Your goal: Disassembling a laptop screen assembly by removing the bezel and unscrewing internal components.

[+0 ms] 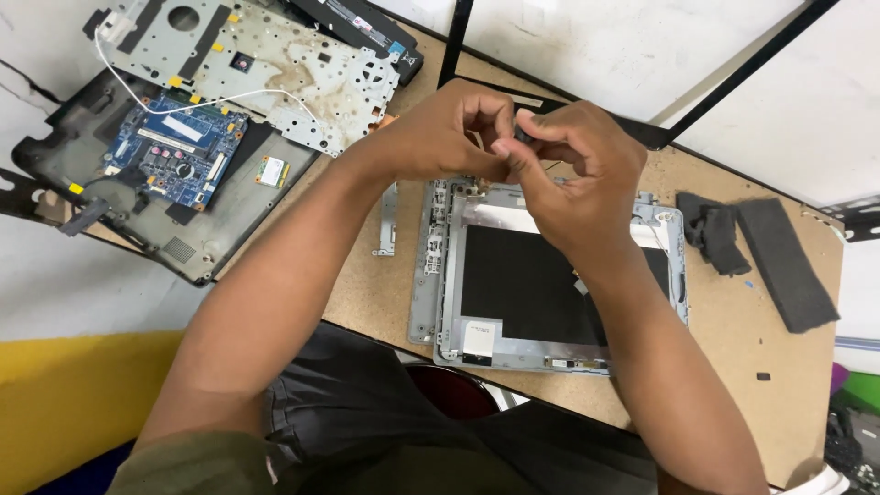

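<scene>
A grey laptop lid shell (449,275) with a black inner sheet lies on the tan wooden table (724,330). Above its top edge my left hand (440,133) and my right hand (573,174) meet, fingertips pinched together on something small and dark that I cannot make out. A thin wire runs from under my right hand toward the shell's right side. A loose grey metal bracket (389,220) lies just left of the shell.
At the upper left sits an open black laptop base (183,229) with a blue circuit board (179,147), a stained metal plate (302,64) and a white cable. Black foam strips (784,261) lie at the right. A black frame (733,78) stands behind.
</scene>
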